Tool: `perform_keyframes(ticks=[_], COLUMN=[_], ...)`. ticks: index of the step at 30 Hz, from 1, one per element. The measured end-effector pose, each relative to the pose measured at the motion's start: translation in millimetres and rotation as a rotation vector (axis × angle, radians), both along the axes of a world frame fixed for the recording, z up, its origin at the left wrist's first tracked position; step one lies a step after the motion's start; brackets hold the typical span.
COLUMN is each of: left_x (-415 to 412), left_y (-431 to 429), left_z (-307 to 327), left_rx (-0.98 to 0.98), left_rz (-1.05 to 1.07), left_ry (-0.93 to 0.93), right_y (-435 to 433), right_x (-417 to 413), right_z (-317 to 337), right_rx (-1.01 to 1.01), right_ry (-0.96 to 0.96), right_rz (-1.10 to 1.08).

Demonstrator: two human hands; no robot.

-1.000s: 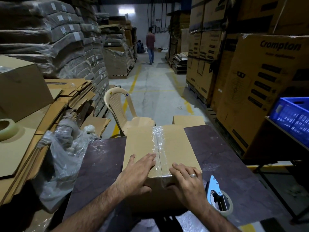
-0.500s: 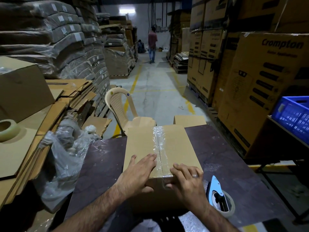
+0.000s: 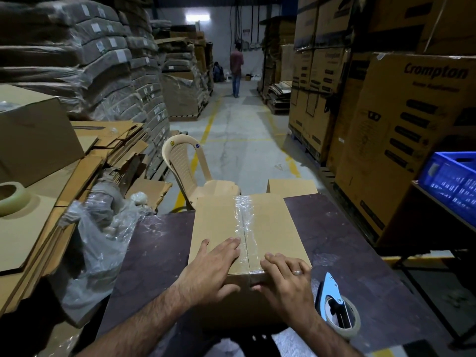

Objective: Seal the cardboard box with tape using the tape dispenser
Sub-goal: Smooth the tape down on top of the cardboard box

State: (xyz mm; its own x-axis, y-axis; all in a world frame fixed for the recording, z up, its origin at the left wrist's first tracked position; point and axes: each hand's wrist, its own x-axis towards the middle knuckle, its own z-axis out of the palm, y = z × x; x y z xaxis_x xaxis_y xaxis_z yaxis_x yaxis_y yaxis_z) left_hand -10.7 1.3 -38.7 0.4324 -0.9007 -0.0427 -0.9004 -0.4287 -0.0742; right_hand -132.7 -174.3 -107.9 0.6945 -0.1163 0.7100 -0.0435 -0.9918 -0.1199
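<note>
A brown cardboard box (image 3: 219,222) stands on the dark table (image 3: 342,243), its top flaps closed. A strip of clear tape (image 3: 244,217) runs along the middle seam and over the near edge. My left hand (image 3: 213,269) lies flat on the box top left of the seam, thumb down the near face. My right hand (image 3: 286,279) rests over the near edge right of the seam, fingers slightly bent, thumb on the front face. The blue tape dispenser (image 3: 337,307) with its roll lies on the table just right of my right hand, untouched.
A spare tape roll (image 3: 10,197) sits on flattened cardboard at left, beside crumpled plastic wrap (image 3: 103,243). A beige plastic chair (image 3: 190,171) and a small box (image 3: 291,185) stand behind the table. A blue crate (image 3: 453,184) is at right. A person walks far down the aisle.
Both hands stay pressed at the box's near edge; they have barely shifted. The dispenser has not moved.
</note>
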Motion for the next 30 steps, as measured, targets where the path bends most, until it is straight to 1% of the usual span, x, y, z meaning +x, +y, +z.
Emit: perform_keyframes(ticks=[3,6,9,12,14,15,17,21,23,26,28,30], left_x=[2.6,1.7,0.3,1.2,2.7,3.4,3.0,-0.1,-0.4,0.6,-0.2,-1.6], left_y=[1.4,-0.4,-1.9,0.8,1.8,1.7,0.3,-2.7,-1.0,1.6,2.0,0.9], left_z=[-5.1,-3.2,1.0,-1.9,-5.9,-6.7,-6.0,4.8,3.9,-2.8,-2.8,-1.2], left_rx=[-0.099,-0.026,0.05,-0.03,-0.099,-0.102,-0.045,0.082,0.042,-0.085,-0.083,-0.028], left_rz=[-0.008,-0.005,0.006,-0.01,-0.022,-0.021,-0.009,0.001,-0.009,-0.039,-0.026,-0.014], left_ry=[0.004,0.015,-0.011,-0.002,-0.026,-0.018,0.011,0.001,0.001,-0.035,-0.01,0.001], right_y=[-0.6,1.4,2.2,0.2,1.1,1.9,4.0,6.1,5.5,6.5,10.2,13.1], right_x=[2.3,1.8,-1.2,-0.2,1.3,1.9,2.3,2.2,3.3,5.7,5.9,5.3], right_z=[10.8,4.7,-3.9,3.3,7.0,6.6,1.2,-8.0,-4.1,2.5,1.0,-2.8], right_rx=[0.042,0.059,-0.019,-0.003,0.024,0.03,0.026,-0.038,-0.044,-0.043,-0.034,-0.009], right_ry=[-0.022,-0.041,0.027,0.047,0.03,0.012,-0.009,0.047,0.033,-0.014,-0.039,-0.047], right_rz=[0.016,0.003,-0.009,-0.009,-0.011,-0.018,-0.041,-0.077,-0.078,-0.087,-0.101,-0.114])
